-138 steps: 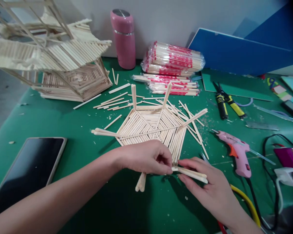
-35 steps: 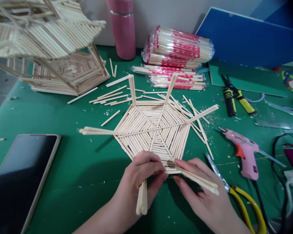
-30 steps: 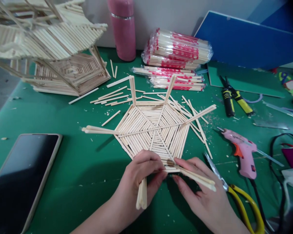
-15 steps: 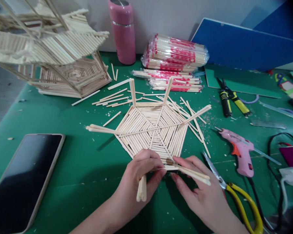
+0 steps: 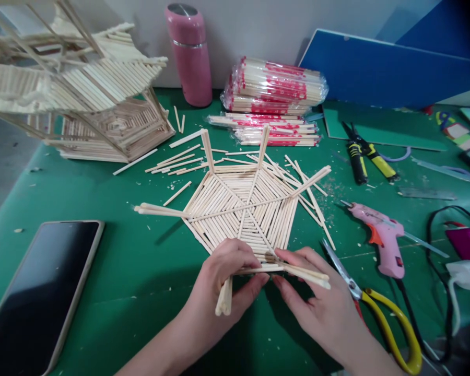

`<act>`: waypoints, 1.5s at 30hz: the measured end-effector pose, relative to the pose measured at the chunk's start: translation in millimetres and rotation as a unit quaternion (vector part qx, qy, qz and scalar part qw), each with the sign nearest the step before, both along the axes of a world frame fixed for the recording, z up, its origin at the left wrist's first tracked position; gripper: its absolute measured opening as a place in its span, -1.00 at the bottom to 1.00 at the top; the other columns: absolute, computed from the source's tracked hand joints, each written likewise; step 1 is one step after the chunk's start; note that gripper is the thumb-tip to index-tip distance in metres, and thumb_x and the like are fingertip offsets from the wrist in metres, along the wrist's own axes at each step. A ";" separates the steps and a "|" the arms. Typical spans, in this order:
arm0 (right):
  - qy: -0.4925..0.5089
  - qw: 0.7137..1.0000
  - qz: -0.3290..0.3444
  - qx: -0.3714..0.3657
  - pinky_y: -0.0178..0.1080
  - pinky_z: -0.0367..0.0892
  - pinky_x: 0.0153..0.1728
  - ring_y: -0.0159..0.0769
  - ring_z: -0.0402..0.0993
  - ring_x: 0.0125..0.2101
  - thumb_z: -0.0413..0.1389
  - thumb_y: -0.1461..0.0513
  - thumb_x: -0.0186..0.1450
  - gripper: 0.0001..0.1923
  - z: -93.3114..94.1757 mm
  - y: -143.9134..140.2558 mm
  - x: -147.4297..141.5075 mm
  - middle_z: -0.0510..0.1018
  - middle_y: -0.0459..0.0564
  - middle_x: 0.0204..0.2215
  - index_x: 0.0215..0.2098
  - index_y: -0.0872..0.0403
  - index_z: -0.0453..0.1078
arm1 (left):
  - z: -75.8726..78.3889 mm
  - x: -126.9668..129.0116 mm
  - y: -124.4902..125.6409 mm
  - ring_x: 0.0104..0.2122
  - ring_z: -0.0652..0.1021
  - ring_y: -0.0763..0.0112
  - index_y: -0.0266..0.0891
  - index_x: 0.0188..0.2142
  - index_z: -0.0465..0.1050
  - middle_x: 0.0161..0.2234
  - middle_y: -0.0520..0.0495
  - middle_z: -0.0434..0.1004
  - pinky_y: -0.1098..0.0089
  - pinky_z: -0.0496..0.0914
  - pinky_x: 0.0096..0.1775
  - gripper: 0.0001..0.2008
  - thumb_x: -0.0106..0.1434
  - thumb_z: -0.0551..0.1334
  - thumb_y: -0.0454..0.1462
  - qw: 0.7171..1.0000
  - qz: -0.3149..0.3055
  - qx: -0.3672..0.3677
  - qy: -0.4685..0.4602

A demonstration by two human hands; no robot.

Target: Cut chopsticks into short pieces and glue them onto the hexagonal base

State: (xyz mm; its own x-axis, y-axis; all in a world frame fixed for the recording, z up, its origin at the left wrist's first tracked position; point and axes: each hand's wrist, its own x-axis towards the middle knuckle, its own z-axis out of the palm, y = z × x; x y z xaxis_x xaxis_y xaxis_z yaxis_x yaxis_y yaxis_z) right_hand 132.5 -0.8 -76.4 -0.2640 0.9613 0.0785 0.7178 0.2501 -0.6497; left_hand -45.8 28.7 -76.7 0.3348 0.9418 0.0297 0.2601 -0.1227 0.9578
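Observation:
A flat hexagonal panel of wooden sticks (image 5: 243, 206) lies on the green mat (image 5: 113, 261), with spokes sticking out from its corners. My left hand (image 5: 225, 282) pinches the panel's near edge beside a spoke that points toward me. My right hand (image 5: 317, 308) holds the near right spoke (image 5: 309, 275) and presses a thin stick (image 5: 258, 270) along that same edge. The two hands' fingertips nearly meet at the panel's near corner.
A tall stick-built structure (image 5: 82, 94) stands at the back left, a phone (image 5: 35, 292) at the near left. Pink bottle (image 5: 190, 55) and wrapped chopstick packs (image 5: 274, 96) are behind. Right side: pliers (image 5: 362, 159), pink glue gun (image 5: 379, 237), yellow-handled scissors (image 5: 379, 313), cables. Loose sticks (image 5: 180, 162) are scattered about.
Both hands have stayed on the panel's near edge. The left hand has turned from above the edge to gripping it from below, by the near spoke. The view has shifted slightly.

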 end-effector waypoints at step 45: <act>0.019 1.000 -0.005 -0.005 -0.21 0.35 -0.26 -0.30 0.37 -0.28 0.02 0.35 0.21 -0.65 -1.4 0.4 -1.5 0.39 0.01 -0.30 -0.02 0.09 0.25 | -0.5 -0.8 4.0 -0.48 0.40 0.45 -0.25 -0.52 0.31 -0.49 0.01 0.33 0.43 0.31 -0.42 -0.87 0.15 0.16 -0.38 0.999 -0.018 -0.015 0.036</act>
State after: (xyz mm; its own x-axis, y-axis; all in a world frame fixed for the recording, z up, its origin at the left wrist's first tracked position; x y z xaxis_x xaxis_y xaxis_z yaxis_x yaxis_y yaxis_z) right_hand 131.0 -0.4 -77.8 -0.2511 0.9648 0.0783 0.6956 0.2361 -0.6785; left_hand -46.7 32.8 -77.2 0.3680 0.9295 -0.0228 0.3239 -0.1052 0.9402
